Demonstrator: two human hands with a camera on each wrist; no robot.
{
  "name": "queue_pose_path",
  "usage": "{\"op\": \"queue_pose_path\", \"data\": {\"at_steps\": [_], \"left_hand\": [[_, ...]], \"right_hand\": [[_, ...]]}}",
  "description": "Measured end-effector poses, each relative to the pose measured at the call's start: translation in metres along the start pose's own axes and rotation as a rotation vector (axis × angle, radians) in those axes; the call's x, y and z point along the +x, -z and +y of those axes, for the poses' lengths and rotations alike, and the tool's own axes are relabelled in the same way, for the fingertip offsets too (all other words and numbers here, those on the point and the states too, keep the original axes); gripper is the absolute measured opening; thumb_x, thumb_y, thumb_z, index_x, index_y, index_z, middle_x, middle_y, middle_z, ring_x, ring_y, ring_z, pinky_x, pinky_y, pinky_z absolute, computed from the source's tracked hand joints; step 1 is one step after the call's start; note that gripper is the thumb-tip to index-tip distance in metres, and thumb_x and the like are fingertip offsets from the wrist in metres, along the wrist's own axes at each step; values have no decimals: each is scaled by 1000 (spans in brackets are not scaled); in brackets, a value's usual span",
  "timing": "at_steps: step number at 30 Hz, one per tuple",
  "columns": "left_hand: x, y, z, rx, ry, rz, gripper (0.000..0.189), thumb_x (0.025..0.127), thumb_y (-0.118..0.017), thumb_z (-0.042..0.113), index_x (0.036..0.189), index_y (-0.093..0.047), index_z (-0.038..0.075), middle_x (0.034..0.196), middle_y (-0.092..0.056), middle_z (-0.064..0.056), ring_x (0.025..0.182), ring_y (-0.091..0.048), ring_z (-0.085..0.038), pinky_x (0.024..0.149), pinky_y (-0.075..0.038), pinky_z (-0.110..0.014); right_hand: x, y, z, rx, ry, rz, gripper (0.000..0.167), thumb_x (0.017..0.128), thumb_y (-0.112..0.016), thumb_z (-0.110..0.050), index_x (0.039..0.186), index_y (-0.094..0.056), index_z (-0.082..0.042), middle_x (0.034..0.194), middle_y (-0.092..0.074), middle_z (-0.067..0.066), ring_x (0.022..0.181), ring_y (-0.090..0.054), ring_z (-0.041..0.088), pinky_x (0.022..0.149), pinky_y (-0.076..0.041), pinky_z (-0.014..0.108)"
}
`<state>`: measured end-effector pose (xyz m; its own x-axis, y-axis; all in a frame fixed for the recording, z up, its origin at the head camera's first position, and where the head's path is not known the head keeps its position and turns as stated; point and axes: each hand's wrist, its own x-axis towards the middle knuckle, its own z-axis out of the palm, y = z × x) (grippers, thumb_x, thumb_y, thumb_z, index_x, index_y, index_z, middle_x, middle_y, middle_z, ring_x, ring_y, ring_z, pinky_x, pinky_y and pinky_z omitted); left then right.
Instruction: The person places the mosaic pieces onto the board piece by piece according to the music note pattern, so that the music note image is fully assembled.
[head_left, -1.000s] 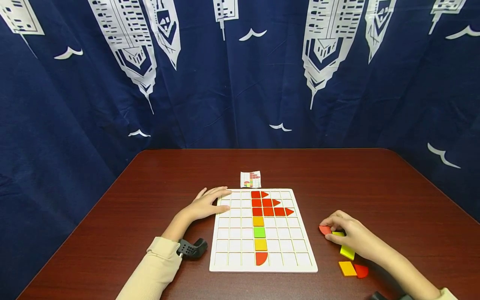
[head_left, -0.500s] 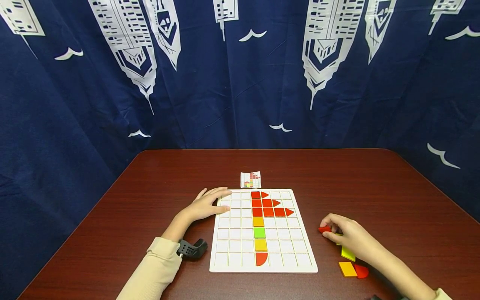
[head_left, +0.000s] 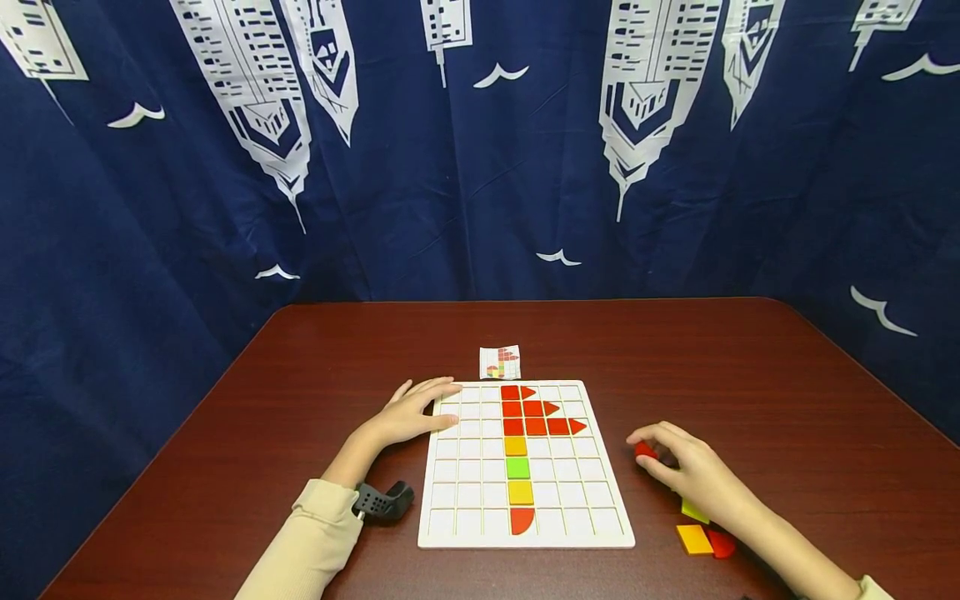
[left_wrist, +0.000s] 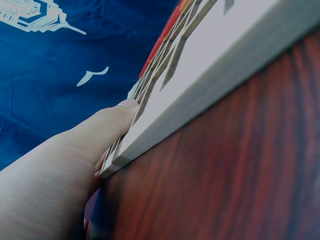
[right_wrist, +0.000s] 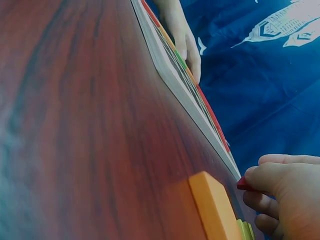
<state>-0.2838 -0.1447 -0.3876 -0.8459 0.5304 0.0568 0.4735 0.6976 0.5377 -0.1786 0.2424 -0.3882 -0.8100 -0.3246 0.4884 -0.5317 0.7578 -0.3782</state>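
Notes red piece point(head_left: 646, 450) pinched in right hand point(head_left: 697, 471), shifted slightly farther from the loose orange square point(head_left: 694, 539) than a second ago yet off the white board point(head_left: 467, 497), over the tabletop point(head_left: 637, 350) to its right, hence unplaced, with left hand point(head_left: 408, 417) resting straight-fingered on the board's left edge.

The left sleeve point(head_left: 300, 546) was of pale cream fabric with fine lengthwise ribbing, its cuff point(head_left: 330, 497) bunched in soft folds. A matte black wrist strap point(head_left: 384, 502) was worn at the cuff; small holes pierced its band, and a curved end stood out from the wrist. The left hand point(head_left: 412, 414) was bare, with a thumbnail point(left_wrist: 129, 103) distinguishable. The right hand point(head_left: 686, 467) was likewise bare. The right sleeve point(head_left: 873, 589) was also cream (only a corner was visible, so its weave went unassessed).
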Motion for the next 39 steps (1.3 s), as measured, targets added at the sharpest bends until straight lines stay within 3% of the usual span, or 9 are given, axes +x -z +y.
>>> {"op": "queue_pose_path", "data": {"at_steps": [13, 20, 27, 32, 39], "left_hand": [[0, 0, -1, -9, 3, 2, 59, 86, -56, 47, 137, -41, 23, 149, -28, -1, 140, -21, -22, 112, 4, -53], [0, 1, -1, -10, 8, -1, 59, 86, -56, 47, 137, -41, 23, 150, -27, -1, 140, -20, -22, 112, 5, -53], [1, 2, 1, -4, 1, -2, 58, 86, -56, 46, 137, -41, 22, 149, -27, -1, 140, -21, -21, 112, 4, -53], [2, 2, 3, -17, -2, -5, 58, 86, -56, 46, 137, -41, 22, 149, -27, -1, 140, -20, -22, 112, 5, -53], [1, 0, 2, -4, 3, 2, 57, 86, -57, 44, 137, -42, 23, 149, -29, -1, 140, -21, -22, 112, 4, -54]], "right_hand": [[3, -9, -5, -36, 13, 15, 25, 76, -71, -6, 88, -58, -25, 83, -52, -20, 72, -43, -5, 60, -41, 16], [8, -15, -6, -64, 108, 83, 28, 72, -74, -4, 85, -58, -23, 82, -53, -20, 72, -44, -5, 61, -42, 14], [12, -21, -12, 21, 209, 136, 35, 67, -74, 5, 89, -58, -18, 85, -54, -16, 72, -43, -5, 62, -39, 9], [14, -24, -17, 60, 159, 168, 33, 70, -72, 4, 92, -60, -17, 87, -60, -12, 72, -50, -4, 60, -45, 12], [20, -28, -27, 239, 120, 186, 26, 77, -68, 2, 95, -64, -15, 89, -64, -4, 73, -59, -2, 64, -49, 13]]}}
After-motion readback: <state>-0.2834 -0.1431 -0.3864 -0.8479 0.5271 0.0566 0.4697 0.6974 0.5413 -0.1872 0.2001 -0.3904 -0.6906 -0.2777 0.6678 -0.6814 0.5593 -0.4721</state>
